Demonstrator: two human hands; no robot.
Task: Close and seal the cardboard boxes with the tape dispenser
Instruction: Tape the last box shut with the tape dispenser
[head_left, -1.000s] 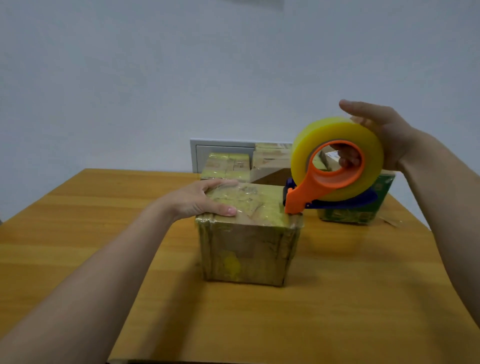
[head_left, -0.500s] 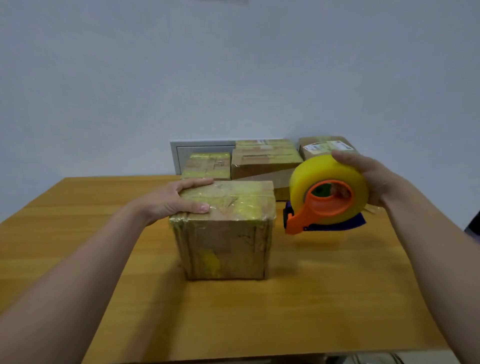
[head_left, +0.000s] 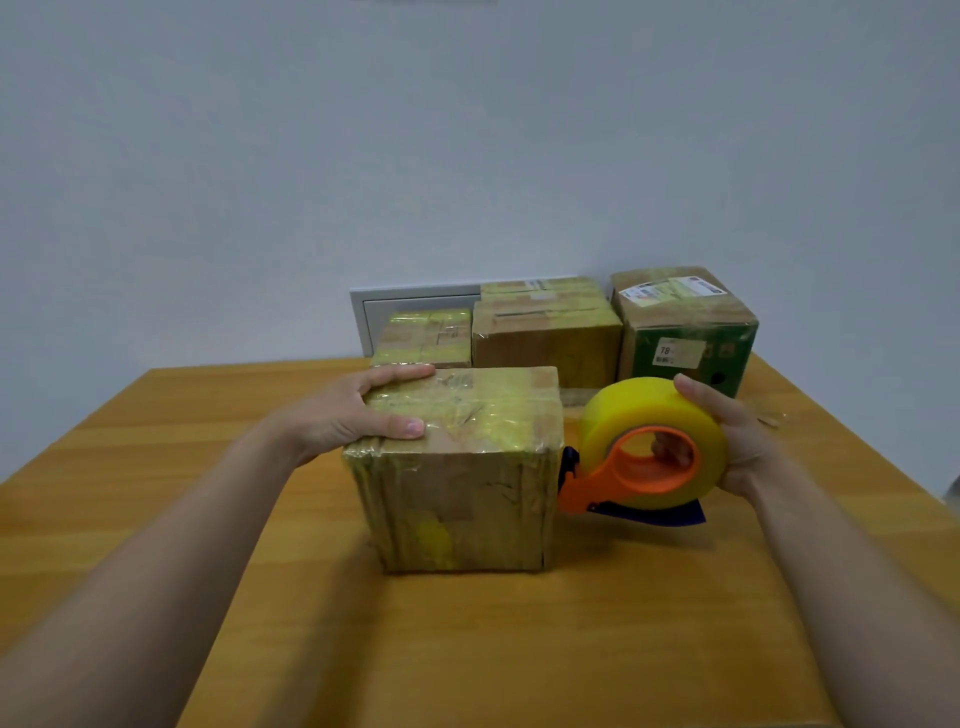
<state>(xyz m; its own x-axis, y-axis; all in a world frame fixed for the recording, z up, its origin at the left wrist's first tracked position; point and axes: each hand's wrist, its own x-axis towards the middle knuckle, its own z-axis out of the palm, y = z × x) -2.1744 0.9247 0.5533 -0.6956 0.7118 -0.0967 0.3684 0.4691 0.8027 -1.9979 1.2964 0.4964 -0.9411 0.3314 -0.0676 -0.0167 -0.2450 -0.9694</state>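
1. Everything is carried by a wooden worktop (head_left: 623, 649).
2. A cardboard box (head_left: 457, 499) is set on it with the flaps closed, and yellowish tape is laid over its top and sides.
3. Behind the box, more taped boxes (head_left: 545, 343) are stacked, and a green box (head_left: 691, 338) is placed behind it to the right.
4. A tape dispenser (head_left: 649, 447), orange with a yellow roll, is held at the box's right face, nose against the upper part.
5. The dispenser is gripped by the right hand (head_left: 737, 441), with fingers curled through the roll's core.
6. The box's top left edge is pressed by the left hand (head_left: 348, 421), with fingers extended and nothing grasped.

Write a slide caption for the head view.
Left hand rests on the taped cardboard box; right hand holds the tape dispenser beside it.
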